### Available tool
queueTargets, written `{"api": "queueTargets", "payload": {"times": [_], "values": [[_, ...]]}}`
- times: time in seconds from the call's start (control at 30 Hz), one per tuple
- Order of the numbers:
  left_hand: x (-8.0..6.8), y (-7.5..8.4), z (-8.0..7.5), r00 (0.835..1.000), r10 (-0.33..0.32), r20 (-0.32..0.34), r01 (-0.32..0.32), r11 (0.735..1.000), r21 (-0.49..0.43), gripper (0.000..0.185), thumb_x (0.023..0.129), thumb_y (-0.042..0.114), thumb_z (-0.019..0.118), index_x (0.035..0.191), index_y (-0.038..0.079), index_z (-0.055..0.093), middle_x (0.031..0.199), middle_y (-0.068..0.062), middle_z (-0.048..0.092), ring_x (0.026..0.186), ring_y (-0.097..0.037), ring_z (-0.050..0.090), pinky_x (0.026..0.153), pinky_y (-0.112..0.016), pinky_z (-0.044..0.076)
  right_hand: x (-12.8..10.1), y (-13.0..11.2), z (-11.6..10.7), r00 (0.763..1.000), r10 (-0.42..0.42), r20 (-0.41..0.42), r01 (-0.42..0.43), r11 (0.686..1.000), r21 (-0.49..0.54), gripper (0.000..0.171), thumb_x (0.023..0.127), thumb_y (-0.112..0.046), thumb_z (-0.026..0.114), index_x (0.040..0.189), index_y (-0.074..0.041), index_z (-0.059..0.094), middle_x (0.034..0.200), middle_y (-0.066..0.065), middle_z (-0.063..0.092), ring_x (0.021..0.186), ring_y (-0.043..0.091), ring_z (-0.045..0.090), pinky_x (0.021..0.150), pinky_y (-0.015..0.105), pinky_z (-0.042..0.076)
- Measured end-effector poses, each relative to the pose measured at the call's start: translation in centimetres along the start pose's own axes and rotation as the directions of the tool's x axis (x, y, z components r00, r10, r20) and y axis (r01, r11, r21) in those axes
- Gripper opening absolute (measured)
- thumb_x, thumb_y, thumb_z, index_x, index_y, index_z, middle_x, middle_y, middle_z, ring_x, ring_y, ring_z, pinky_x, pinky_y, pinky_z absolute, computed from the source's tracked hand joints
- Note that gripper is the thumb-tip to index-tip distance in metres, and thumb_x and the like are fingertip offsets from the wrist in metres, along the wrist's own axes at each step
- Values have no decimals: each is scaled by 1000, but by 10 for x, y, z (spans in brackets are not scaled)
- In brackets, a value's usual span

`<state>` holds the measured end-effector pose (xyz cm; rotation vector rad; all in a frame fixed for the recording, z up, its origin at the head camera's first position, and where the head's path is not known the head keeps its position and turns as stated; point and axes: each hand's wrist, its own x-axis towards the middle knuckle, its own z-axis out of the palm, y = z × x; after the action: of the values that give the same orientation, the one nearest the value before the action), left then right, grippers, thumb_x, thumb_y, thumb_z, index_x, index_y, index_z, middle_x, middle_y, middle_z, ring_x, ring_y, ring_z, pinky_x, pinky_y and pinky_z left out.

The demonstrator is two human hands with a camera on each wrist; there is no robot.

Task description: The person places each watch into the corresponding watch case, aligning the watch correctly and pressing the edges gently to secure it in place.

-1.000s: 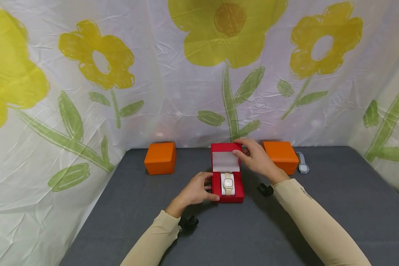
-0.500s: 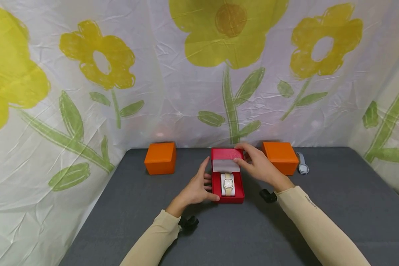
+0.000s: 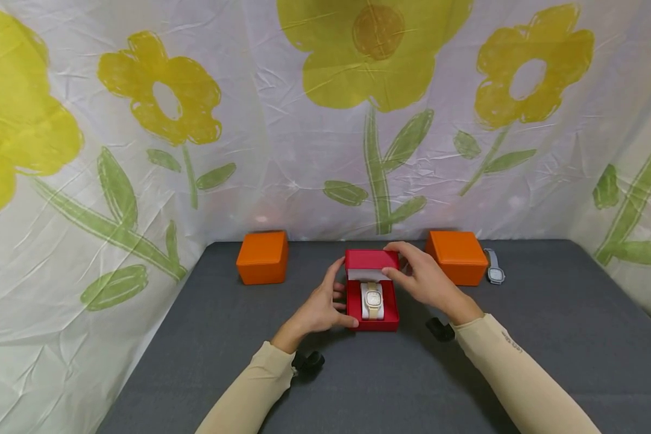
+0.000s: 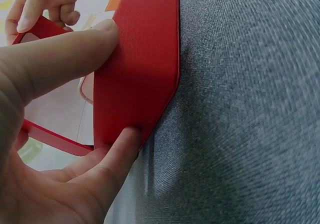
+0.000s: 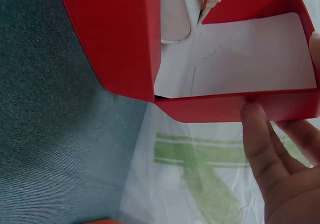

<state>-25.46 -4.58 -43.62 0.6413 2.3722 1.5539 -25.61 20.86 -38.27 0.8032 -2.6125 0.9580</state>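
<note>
We are steadying a red box (image 3: 372, 301) at the middle of the grey counter (image 3: 521, 289), a pale watch (image 3: 372, 298) sitting on its white cushion inside. Our left hand (image 3: 322, 307) is bracing the box's left wall, thumb and fingers pressed against it in a light grip. Our right hand (image 3: 420, 274) is pinching the hinged lid (image 3: 371, 260), which is standing half tilted over the watch. In our judgement the lid is being brought down: we are wise to be holding the base flat, guiding the lid by its front edge, and keeping fingertips out from under the rim so the watch strap is not getting caught. Two orange boxes (image 3: 263, 257) (image 3: 456, 256) are sitting behind, one each side, and a grey watch (image 3: 494, 268) is lying just beside the right one.
</note>
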Motion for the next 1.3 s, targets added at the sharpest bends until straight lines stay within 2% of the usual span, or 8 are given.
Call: {"api": "queueTargets", "payload": {"times": [0.17, 0.47, 0.63, 0.9, 1.13, 1.2, 1.3], "values": [[0, -1, 1, 1000, 3, -10, -3, 1000, 11, 120, 65, 3, 87, 150, 32, 8, 120, -16, 50, 102, -26, 58, 84, -38, 53, -9, -2, 0, 1000, -23, 10, 23, 1000, -2, 44, 89, -32, 68, 125, -12, 52, 113, 2, 57, 87, 16, 57, 80, 39, 53], [-1, 0, 3, 999, -19, -27, 20, 999, 38, 109, 65, 4, 87, 143, 29, 16, 119, -13, 52, 101, -26, 60, 88, -42, 52, -24, -8, 6, 999, -53, 2, 53, 998, -24, 43, 83, -25, 76, 119, -16, 54, 114, -2, 54, 91, 10, 54, 80, 35, 53], [-4, 1, 3, 1000, -1, -21, 3, 999, 53, 99, 68, 5, 86, 138, 26, 19, 121, -13, 51, 106, -28, 58, 89, -43, 51, -32, -8, 12, 997, -82, 5, 82, 996, -22, 43, 79, -21, 80, 114, -17, 55, 115, -3, 51, 95, 10, 53, 80, 33, 54], [-4, -2, 0, 999, 23, -24, -22, 998, 58, 79, 72, 4, 83, 126, 23, 29, 129, -12, 47, 114, -29, 56, 91, -39, 50, -39, -3, 25, 988, -151, 7, 151, 981, -121, 41, 76, -21, 82, 108, -17, 57, 117, 1, 50, 102, 15, 53, 82, 32, 54], [-4, -2, 2, 998, 48, -30, -47, 997, 59, 74, 71, 3, 83, 122, 20, 33, 130, -13, 48, 114, -29, 57, 90, -38, 51, -42, -2, 29, 993, -114, 19, 116, 987, -115, 41, 75, -21, 83, 106, -18, 56, 118, 1, 48, 104, 16, 51, 84, 33, 53], [-8, 8, 2, 998, 55, -29, -53, 997, 50, 71, 72, 0, 82, 122, 15, 34, 128, -16, 48, 114, -32, 56, 90, -41, 50, -42, -3, 29, 995, -97, 30, 100, 989, -107, 40, 75, -19, 83, 105, -19, 56, 118, 1, 47, 104, 16, 51, 84, 33, 53], [-8, 9, 4, 997, 68, -34, -66, 997, 47, 68, 72, -3, 81, 120, 11, 36, 125, -17, 48, 113, -36, 56, 90, -45, 50, -44, -2, 30, 995, -86, 42, 90, 991, -103, 40, 75, -16, 83, 103, -19, 55, 118, 1, 47, 103, 15, 51, 83, 32, 54]]}}
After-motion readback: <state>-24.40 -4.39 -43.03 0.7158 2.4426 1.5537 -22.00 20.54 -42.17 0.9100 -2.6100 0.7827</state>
